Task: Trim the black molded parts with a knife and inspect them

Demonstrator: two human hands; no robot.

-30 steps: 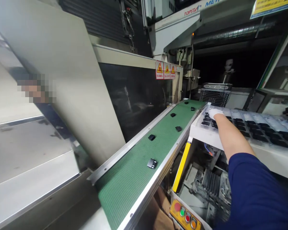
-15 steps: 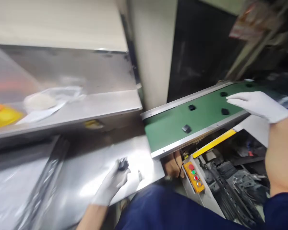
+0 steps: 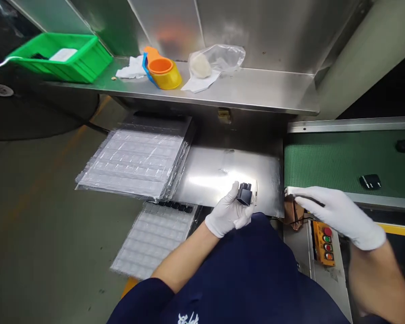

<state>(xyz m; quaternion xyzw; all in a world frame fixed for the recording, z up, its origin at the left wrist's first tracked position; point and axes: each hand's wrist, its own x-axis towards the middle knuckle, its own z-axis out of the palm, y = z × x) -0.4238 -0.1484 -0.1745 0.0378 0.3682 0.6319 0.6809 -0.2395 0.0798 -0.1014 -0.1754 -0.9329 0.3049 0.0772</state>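
My left hand (image 3: 230, 213), in a white glove, is closed on a small black plastic part (image 3: 245, 194) held over the shiny steel worktop (image 3: 219, 173). My right hand (image 3: 337, 214), also gloved, is open with its fingers stretched out flat, pointing left, just below the near edge of the green conveyor belt (image 3: 327, 159). It holds nothing. Two more black parts (image 3: 370, 181) lie on the belt to the right, one of them at the far right edge.
A stack of clear blister trays (image 3: 137, 159) lies left on the worktop, another tray (image 3: 151, 238) lower down. The steel shelf behind carries a green bin (image 3: 59, 57), orange-yellow cups (image 3: 164, 72), a plastic bag (image 3: 211, 63). A button box (image 3: 324, 243) hangs under the belt.
The view swung left and down from the belt and filled tray to the worktop. My right hand came back from the belt to its near edge. My left hand keeps the black part.
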